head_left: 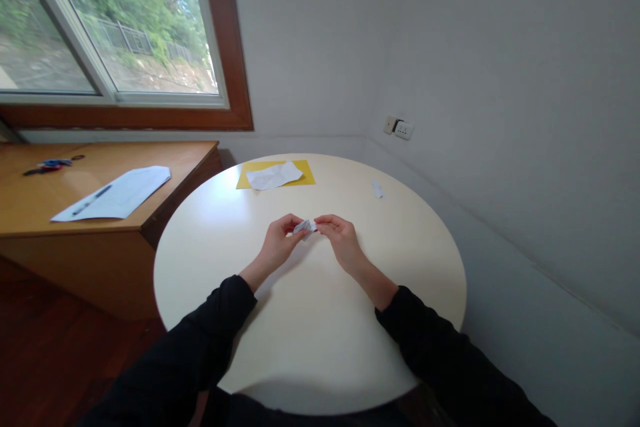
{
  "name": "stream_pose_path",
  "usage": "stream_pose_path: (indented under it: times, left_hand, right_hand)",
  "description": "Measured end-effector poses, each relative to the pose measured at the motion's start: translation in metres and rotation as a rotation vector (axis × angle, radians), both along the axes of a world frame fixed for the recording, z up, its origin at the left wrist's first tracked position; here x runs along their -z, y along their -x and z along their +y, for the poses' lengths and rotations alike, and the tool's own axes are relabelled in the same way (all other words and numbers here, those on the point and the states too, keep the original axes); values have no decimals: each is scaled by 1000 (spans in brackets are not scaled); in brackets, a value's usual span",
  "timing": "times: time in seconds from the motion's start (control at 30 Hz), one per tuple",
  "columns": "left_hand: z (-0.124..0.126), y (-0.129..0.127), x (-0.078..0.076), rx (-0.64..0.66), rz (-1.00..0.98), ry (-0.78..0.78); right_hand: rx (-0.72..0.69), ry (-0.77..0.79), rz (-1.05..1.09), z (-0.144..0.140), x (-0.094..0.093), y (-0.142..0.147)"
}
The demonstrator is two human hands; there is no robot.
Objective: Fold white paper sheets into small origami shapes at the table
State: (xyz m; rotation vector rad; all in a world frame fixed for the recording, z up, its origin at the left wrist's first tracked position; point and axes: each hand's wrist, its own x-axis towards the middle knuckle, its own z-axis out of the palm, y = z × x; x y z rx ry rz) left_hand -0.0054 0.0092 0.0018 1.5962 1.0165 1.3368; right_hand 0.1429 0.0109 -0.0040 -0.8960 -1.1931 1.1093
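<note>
A small folded piece of white paper [305, 226] is held just above the round table, between my two hands. My left hand [281, 237] pinches its left side with thumb and fingers. At its right end, my right hand [341, 238] has its fingertips closed on the paper's edge. The fingers hide part of the paper, and its exact folded shape is too small to make out. Farther back lies a white crumpled sheet [275, 176] on top of a yellow sheet [309, 172]. A small white paper strip [377, 189] rests at the back right.
The round cream table [310, 333] stands under my forearms. To the left, a wooden desk [185, 159] bears white sheets [135, 190] with a dark pen [93, 200], and scissors-like items [53, 165]. Wall sockets [404, 130] sit in the right wall behind the table.
</note>
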Motion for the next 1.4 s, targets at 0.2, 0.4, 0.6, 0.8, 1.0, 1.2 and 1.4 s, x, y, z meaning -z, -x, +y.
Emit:
stream_pose_path:
  times: [0.2,0.4,0.6,0.8,1.0,1.2,1.4]
  left_hand:
    - [-1,1,0,-12,66,-54]
    - [-4,-1,-3,-5,66,-31]
    - [-3,-2,-4,-25,39,18]
    - [-6,-5,-8,67,-54,142]
    - [-8,-4,-12,140,-127,236]
    - [-8,0,-12,247,-185,345]
    - [-9,0,-14,279,-192,395]
  right_hand:
    - [-7,0,23,1,0,0]
    - [-36,6,29,0,-1,0]
    - [-60,2,19,1,2,-1]
    - [-57,-54,-65,-3,-4,-1]
    - [-78,-172,-159,-5,-4,-4]
    - [4,-224,-250,-4,1,-4]
    - [12,-234,-264,-3,2,-5]
